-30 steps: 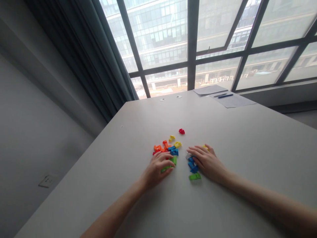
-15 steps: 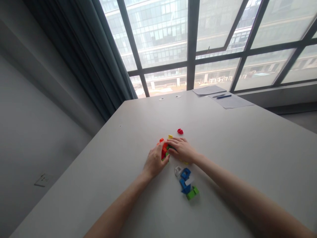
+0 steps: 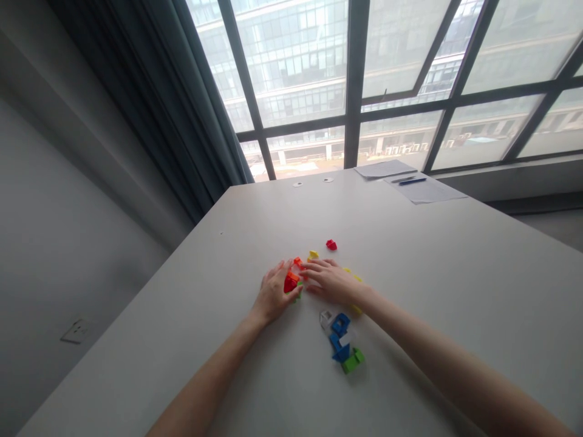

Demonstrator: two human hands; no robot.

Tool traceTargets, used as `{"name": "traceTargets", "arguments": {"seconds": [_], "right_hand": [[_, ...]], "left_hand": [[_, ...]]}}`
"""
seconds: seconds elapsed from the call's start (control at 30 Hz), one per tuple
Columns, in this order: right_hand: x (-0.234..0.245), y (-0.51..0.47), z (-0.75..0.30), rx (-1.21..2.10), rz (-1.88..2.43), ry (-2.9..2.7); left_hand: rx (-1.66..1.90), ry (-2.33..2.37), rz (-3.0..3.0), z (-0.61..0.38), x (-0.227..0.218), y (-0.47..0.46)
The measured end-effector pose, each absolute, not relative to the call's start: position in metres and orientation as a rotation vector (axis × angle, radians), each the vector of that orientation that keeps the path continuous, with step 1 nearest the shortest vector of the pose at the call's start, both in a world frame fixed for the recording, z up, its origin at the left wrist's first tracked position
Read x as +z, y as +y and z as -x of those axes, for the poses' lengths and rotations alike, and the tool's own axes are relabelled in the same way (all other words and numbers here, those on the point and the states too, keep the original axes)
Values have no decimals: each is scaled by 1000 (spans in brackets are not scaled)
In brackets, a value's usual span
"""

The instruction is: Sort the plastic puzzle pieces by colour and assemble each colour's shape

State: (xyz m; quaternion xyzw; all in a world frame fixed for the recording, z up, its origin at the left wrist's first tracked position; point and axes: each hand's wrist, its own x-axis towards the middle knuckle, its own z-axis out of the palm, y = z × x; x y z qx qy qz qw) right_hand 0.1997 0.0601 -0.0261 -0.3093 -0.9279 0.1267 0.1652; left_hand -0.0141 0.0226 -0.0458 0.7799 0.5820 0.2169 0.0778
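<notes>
My left hand [image 3: 274,292] is curled around small plastic blocks, with the thumb and fingers on either side of a red block [image 3: 290,284] and a green block [image 3: 298,290]. An orange block [image 3: 297,263] lies just past its fingertips. My right hand [image 3: 328,280] rests low over the table, fingers stretched out toward the left hand's pile; its underside is hidden. Yellow blocks [image 3: 356,310] show beside and behind the right wrist. A smaller yellow block [image 3: 313,255] sits beyond the right fingers.
A red block [image 3: 331,245] lies farther out on the white table [image 3: 255,224]. Nearer me are a white block [image 3: 325,320], blue blocks [image 3: 339,346] and a green block [image 3: 353,361]. Papers [image 3: 428,189] with pens [image 3: 412,181] lie at the far right, by the window.
My left hand has shifted left and slightly nearer, with the red and green blocks inside it. A gap has opened between the two hands, and more of the yellow blocks shows.
</notes>
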Motion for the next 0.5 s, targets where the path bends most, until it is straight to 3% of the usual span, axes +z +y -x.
{"name": "traceTargets", "arguments": {"seconds": [0.27, 0.5], "right_hand": [[-18, 19, -244, 524, 633, -2611], [-38, 41, -281, 502, 888, -2419]], "left_hand": [[394, 1795, -2328, 9, -29, 53], [230, 1322, -2582, -28, -10, 37]]}}
